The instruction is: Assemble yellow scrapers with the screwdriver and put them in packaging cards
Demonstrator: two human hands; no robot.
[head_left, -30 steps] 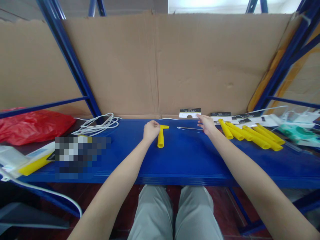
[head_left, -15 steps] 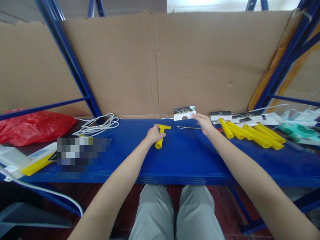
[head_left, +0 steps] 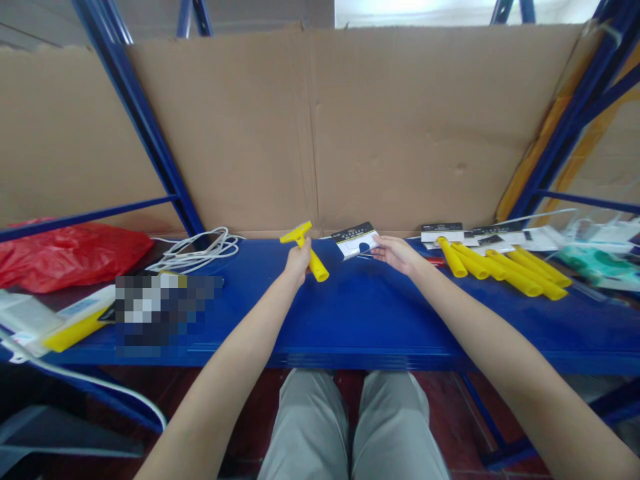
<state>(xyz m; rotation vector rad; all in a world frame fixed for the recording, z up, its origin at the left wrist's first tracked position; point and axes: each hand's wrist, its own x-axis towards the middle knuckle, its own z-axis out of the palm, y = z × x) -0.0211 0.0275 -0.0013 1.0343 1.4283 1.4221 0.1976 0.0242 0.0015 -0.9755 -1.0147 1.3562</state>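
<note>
My left hand (head_left: 297, 261) is closed round a yellow T-shaped scraper (head_left: 319, 268), held tilted above the blue tabletop. Its crossbar points up and away from me, and the round open end of the handle faces down to the right. Between thumb and fingers, my right hand (head_left: 397, 253) pinches the right edge of a black and white packaging card (head_left: 354, 242) with a notch in it. Behind that hand lies a screwdriver with a red handle (head_left: 436, 262), its thin shaft partly hidden by the hand and card.
Several yellow handles (head_left: 520, 275) lie at the right, beside more packaging cards (head_left: 443, 232). At the left are a coiled white cable (head_left: 210, 248), a red plastic bag (head_left: 75, 253) and a blurred-out patch. Cardboard (head_left: 400, 133) walls off the back of the blue table (head_left: 365, 320).
My left hand has lifted and turned the scraper, its crossbar now swung to the left. The card in my right hand has moved left and down, and it is more tilted.
</note>
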